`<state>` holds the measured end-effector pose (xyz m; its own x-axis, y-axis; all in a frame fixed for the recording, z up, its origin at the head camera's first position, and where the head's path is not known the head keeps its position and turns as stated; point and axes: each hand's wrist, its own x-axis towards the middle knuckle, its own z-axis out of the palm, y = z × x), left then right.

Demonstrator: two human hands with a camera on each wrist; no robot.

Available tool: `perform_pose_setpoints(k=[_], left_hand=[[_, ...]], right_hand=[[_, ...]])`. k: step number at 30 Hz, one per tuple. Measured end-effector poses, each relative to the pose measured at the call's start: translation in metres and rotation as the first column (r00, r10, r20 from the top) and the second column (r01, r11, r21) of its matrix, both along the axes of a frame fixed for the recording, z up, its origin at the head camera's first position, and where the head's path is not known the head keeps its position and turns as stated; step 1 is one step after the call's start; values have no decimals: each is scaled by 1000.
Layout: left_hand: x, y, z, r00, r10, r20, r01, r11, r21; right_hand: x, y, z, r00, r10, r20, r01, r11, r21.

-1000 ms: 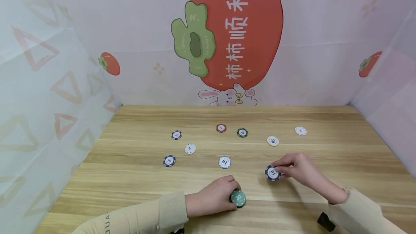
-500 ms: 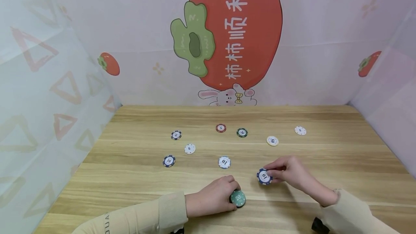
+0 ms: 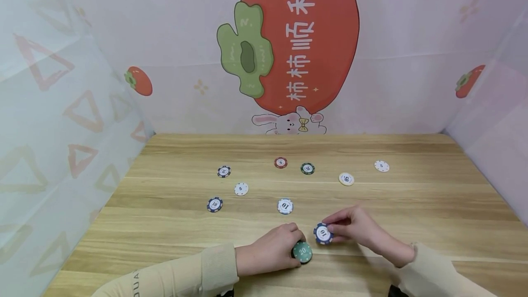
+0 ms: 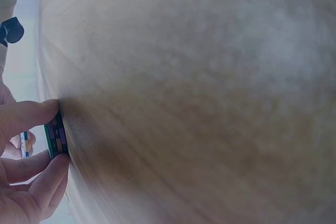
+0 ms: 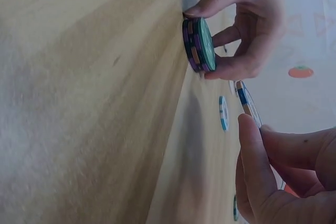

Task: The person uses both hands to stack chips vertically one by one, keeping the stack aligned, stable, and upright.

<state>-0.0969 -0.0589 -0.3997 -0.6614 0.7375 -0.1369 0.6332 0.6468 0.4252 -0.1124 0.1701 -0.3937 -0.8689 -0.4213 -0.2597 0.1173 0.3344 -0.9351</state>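
At the front middle of the table, my left hand [image 3: 273,250] grips a short stack of poker chips [image 3: 302,252] between thumb and fingers. The stack's top chip is green and marked 20; the right wrist view shows the dark, patterned edges of the chips [image 5: 192,45] beneath it. Just right of the stack, my right hand [image 3: 358,232] pinches a blue-and-white poker chip [image 3: 323,233] marked 10. Seen from the right wrist, this chip [image 5: 248,100] is tilted and held above the table, apart from the stack.
Several loose chips lie flat on the wooden table [image 3: 165,242]. A white 10 chip [image 3: 285,206] is the closest beyond my hands. Farther back are a yellow-rimmed 50 chip [image 3: 346,178], a red chip [image 3: 280,162] and a green-rimmed chip [image 3: 307,168]. A printed cloth backdrop [image 3: 177,35] closes off the back.
My right hand has moved left and nearer to me, bringing the blue-and-white chip close to the stack. The left hand and its stack have stayed put.
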Motion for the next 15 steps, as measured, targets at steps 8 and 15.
perform_pose_setpoints(k=[8,15], left_hand=[[0,0,0,1000,7,2,-7,1000,7],[1,1,-1,999,4,-44,-3,1000,15]], right_hand=[[4,-8,-5,997,43,63,-39,998,-57],[9,-15,-11,994,63,91,-56,995,-79]])
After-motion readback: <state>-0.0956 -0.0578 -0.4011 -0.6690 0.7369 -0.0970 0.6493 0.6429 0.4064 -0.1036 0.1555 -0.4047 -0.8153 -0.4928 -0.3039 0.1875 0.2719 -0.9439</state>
